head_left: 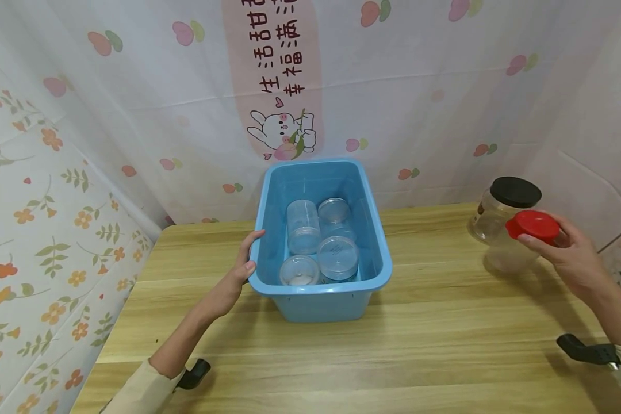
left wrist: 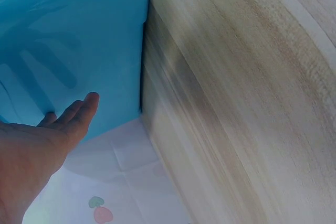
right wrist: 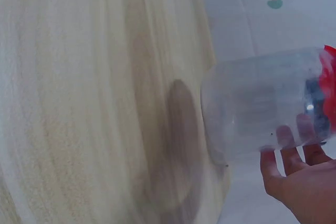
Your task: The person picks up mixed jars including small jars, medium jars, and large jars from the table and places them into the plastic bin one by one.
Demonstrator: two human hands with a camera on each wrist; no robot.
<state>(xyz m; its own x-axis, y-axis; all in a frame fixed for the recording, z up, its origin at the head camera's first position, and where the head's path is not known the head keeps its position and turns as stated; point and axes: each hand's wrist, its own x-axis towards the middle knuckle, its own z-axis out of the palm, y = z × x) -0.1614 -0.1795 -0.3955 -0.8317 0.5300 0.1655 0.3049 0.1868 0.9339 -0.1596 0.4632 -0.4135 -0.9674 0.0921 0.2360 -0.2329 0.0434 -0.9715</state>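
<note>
A light blue plastic bin (head_left: 318,290) stands on the wooden table, with several clear plastic jars (head_left: 303,221) inside. My left hand (head_left: 236,275) is at its left rim, thumb and index finger at the lip. In the left wrist view, the other fingers of that hand (left wrist: 55,132) reach along the outer wall of the bin (left wrist: 105,51). On the right, my right hand (head_left: 574,250) grips a clear plastic jar with a red lid (head_left: 537,225) near its top. The right wrist view shows the fingers against the side of that jar (right wrist: 252,103), whose base is close over the table.
A clear jar with a black lid (head_left: 514,192) stands just behind the red-lidded one at the table's back right. White printed curtains (head_left: 419,115) hang behind and along both sides of the wooden table (head_left: 434,345). Dark wrist mounts (head_left: 587,349) jut from both sleeves.
</note>
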